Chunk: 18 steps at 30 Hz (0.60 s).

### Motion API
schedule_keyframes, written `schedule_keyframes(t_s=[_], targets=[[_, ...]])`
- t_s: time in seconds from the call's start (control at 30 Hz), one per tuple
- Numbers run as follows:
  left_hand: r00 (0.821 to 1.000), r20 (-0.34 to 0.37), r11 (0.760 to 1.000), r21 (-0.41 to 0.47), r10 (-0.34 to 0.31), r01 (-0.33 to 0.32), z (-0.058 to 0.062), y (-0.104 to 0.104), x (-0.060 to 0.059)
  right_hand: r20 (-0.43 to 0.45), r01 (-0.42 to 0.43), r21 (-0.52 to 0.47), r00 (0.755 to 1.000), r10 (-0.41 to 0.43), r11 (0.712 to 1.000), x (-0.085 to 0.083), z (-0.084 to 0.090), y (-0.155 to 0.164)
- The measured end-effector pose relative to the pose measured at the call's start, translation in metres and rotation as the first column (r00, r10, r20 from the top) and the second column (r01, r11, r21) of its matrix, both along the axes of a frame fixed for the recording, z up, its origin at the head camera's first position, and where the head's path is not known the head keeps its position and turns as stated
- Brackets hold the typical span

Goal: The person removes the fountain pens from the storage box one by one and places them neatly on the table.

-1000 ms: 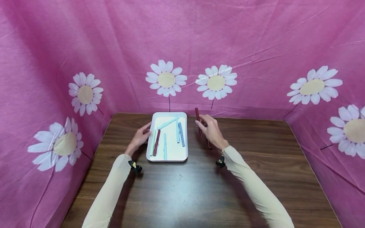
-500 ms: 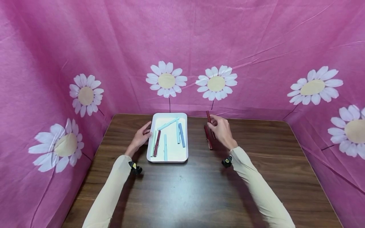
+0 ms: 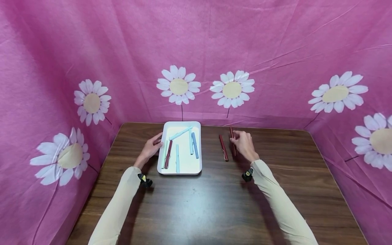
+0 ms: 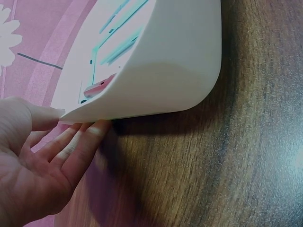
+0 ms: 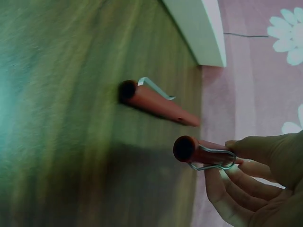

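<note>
A white tray [image 3: 180, 174] holds several pens: light blue ones [image 3: 177, 158], a darker blue pen [image 3: 195, 145], a pale green pen [image 3: 164, 156] and a dark red pen [image 3: 168, 154]. At its left side my left hand [image 3: 150, 147] holds the wall, thumb at the rim and fingers against the outside, as the left wrist view shows. To the tray's right lies a red pen [image 3: 223, 148] with a metal clip. My right hand [image 3: 245, 144] pinches another red pen [image 5: 213, 155] between thumb and fingers, just right of the lying one. Its clip end faces the right wrist camera.
The brown wooden table [image 3: 196, 211] extends in front of and beside the tray. A pink curtain [image 3: 208, 41] with white flowers closes off the back and both sides, close behind the tray.
My right hand has moved right, away from the tray, with the red pen, and lowered it beside the lying red pen, now fully visible. My left hand and the tray have stayed put.
</note>
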<state>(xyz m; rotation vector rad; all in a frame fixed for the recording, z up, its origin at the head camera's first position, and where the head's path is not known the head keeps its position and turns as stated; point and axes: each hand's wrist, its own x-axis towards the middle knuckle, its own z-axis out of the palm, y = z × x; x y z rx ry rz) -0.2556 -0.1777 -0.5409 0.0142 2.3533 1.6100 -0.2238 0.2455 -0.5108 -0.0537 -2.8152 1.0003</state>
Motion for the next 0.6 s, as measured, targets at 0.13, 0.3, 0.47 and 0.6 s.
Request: schedule_keyframes(t_s=[0.13, 0.3, 0.47, 0.6], targets=[[1.000, -0.001, 1.000, -0.001, -0.002, 0.002, 0.000, -0.001, 0.000, 0.046, -0.001, 0.012, 0.999, 0.000, 1.000, 0.002, -0.011, 0.002], [1.000, -0.004, 1.000, 0.000, -0.001, 0.001, -0.001, -0.001, -0.002, 0.076, 0.016, 0.006, 0.997, -0.016, 1.000, 0.003, -0.021, 0.001], [1.000, -0.009, 1.000, 0.007, -0.002, 0.002, 0.000, 0.000, -0.002, 0.086, 0.042, 0.015, 0.995, -0.043, 0.999, 0.003, -0.026, -0.003], [1.000, -0.006, 1.000, 0.003, -0.003, 0.003, 0.002, -0.002, 0.000, 0.089, 0.034, 0.043, 0.995, -0.038, 0.998, 0.003, -0.032, -0.007]])
